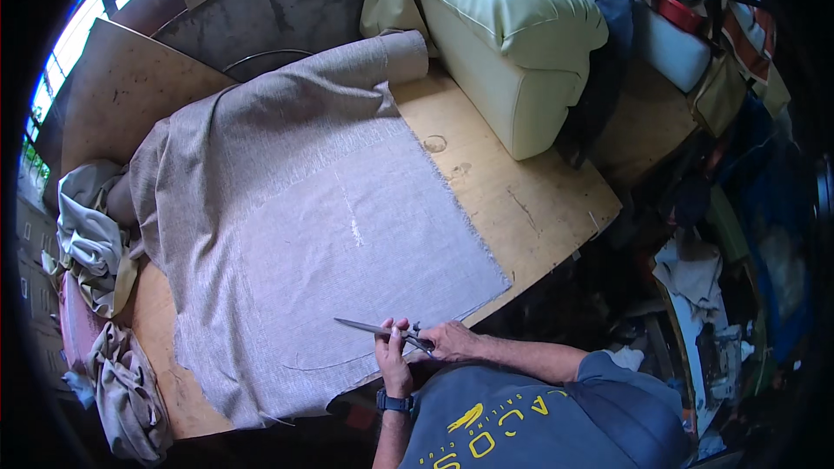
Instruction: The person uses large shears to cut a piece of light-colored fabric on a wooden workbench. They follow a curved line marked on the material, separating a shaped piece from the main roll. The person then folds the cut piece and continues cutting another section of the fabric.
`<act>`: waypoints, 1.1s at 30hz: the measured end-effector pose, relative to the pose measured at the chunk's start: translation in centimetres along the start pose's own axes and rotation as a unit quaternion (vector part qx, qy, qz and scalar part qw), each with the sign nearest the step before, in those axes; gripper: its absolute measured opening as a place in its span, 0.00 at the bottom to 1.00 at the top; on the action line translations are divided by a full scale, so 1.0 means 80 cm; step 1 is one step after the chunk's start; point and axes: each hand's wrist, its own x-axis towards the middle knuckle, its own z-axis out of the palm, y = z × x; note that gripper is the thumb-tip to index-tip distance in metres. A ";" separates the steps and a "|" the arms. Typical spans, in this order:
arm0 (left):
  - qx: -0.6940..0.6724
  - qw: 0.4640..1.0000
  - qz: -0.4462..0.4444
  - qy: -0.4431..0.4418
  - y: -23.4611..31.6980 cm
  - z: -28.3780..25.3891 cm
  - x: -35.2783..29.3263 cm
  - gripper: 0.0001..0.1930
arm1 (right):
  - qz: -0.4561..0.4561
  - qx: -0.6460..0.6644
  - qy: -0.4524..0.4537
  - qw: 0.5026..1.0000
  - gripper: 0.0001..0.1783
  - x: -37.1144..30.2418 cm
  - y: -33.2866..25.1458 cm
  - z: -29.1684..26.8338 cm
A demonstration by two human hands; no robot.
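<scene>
A pair of dark scissors [360,326] is held over the near edge of a greyish-beige woven fabric [347,234], its blades pointing left. My right hand [453,341] is closed round the handle end. My left hand [393,363], with a dark watch on the wrist, has its fingers bent around the scissors near the pivot. Across the wooden table [530,208] the fabric lies spread, its right edge frayed. A pale chalk-like mark shows near its middle, and a thin curved line runs close to the near edge.
The fabric's far end is still on a roll [404,54]. A cream padded furniture piece [512,61] stands at the table's back right. Crumpled cloths [130,391] hang at the left. Piled cloths and a white box [669,48] fill the far right; clutter lies below the table's right edge.
</scene>
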 end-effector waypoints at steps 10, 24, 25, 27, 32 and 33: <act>0.159 0.981 0.069 -0.085 -0.011 0.159 0.109 0.30 | -0.018 -0.042 -0.071 0.996 0.36 0.062 0.160 -0.237; 0.558 0.791 0.248 -0.038 0.009 0.203 0.423 0.27 | 0.254 -0.238 -0.015 0.937 0.44 0.432 0.387 -0.516; 0.571 0.775 0.266 -0.049 0.007 0.218 0.452 0.28 | 0.263 -0.257 -0.038 0.929 0.45 0.447 0.402 -0.534; 0.585 0.757 0.286 -0.056 0.000 0.236 0.502 0.30 | 0.281 -0.308 -0.100 0.903 0.46 0.479 0.405 -0.553; 0.576 0.771 0.261 -0.071 -0.038 0.273 0.576 0.36 | 0.296 -0.404 -0.234 0.834 0.45 0.520 0.361 -0.594; 0.581 0.770 0.252 -0.074 -0.044 0.275 0.583 0.37 | 0.294 -0.395 -0.262 0.830 0.44 0.523 0.358 -0.596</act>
